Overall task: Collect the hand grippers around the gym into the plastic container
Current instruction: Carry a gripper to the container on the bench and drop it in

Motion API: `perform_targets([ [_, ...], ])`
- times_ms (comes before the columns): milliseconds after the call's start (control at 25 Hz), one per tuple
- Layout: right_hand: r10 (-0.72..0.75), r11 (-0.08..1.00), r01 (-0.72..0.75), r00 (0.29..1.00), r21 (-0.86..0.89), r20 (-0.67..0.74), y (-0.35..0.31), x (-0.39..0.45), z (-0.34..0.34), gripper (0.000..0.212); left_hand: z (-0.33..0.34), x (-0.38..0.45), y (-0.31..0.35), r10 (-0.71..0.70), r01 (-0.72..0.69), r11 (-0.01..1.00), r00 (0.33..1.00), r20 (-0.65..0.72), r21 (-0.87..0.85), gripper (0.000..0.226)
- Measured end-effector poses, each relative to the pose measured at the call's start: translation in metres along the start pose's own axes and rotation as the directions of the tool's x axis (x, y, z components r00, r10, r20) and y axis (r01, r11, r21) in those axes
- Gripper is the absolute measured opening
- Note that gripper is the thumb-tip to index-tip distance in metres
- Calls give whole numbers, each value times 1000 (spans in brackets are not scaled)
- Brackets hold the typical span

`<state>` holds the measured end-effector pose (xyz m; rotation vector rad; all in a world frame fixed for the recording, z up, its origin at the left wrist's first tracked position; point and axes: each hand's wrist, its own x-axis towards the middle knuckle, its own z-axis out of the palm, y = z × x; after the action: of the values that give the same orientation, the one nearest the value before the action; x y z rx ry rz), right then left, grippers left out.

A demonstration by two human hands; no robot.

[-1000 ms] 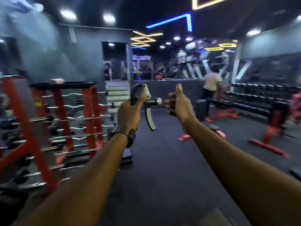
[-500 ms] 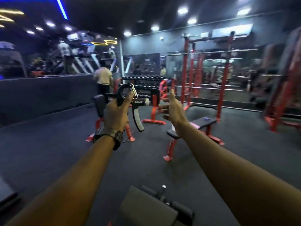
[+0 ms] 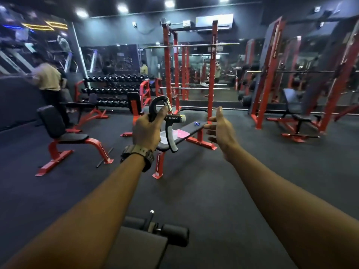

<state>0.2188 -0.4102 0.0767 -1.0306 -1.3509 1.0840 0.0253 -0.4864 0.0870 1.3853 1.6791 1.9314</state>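
My left hand [image 3: 148, 131] is held out in front of me, shut on a black hand gripper [image 3: 168, 121] with a grey handle, a metal spring and a "SLOVIC" label. My right hand [image 3: 220, 129] is stretched out beside it, open, fingers apart, holding nothing. Beyond the hands stands a flat black bench [image 3: 191, 131] with red legs. On it lies a clear plastic container [image 3: 167, 137] with a pink lid [image 3: 182, 133] next to it. A small blue object [image 3: 196, 124] rests at the bench's far end.
A padded bench end [image 3: 155, 235] sits right below me. A red seat bench [image 3: 64, 136] stands left, a red power rack [image 3: 189, 70] behind the flat bench, a dumbbell rack [image 3: 112, 90] at the back left, more racks right. A person [image 3: 49, 84] stands far left.
My view has swung to the right across the gym; the flat bench with the container has come into the middle and closer. My left hand keeps its hold on the hand gripper.
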Motion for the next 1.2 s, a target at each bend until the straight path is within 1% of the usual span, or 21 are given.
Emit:
perform_targets([
  [120,13,1000,-13,1000,-1,-14,16,31,-20,70,37,14,-11,6,-6,1000,1000,17,-10,65],
  [320,24,998,-24,1000,-54,9,40,72,-42,69,101,24,-29,-55,55,998,998,6,5,58],
  [480,43,996,-41,999,-80,20,62,113,-52,66,162,41,-54,-86,88,996,995,55,-25,60],
  [600,52,996,-49,998,-75,35,78,155,-51,66,204,68,-78,-108,112,993,990,86,-45,57],
  [760,32,996,-28,998,-83,48,100,229,-40,65,252,126,-121,-97,104,992,990,100,-72,55],
  [960,73,993,-71,997,-91,21,115,340,-19,58,294,219,-168,-124,129,990,988,89,-56,56],
  [1080,70,996,-68,997,-62,38,127,410,-5,62,314,274,-195,-147,149,989,988,56,-24,59],
  [1200,93,995,-90,992,-44,88,156,483,14,67,339,325,-232,-152,152,988,988,33,17,55],
])
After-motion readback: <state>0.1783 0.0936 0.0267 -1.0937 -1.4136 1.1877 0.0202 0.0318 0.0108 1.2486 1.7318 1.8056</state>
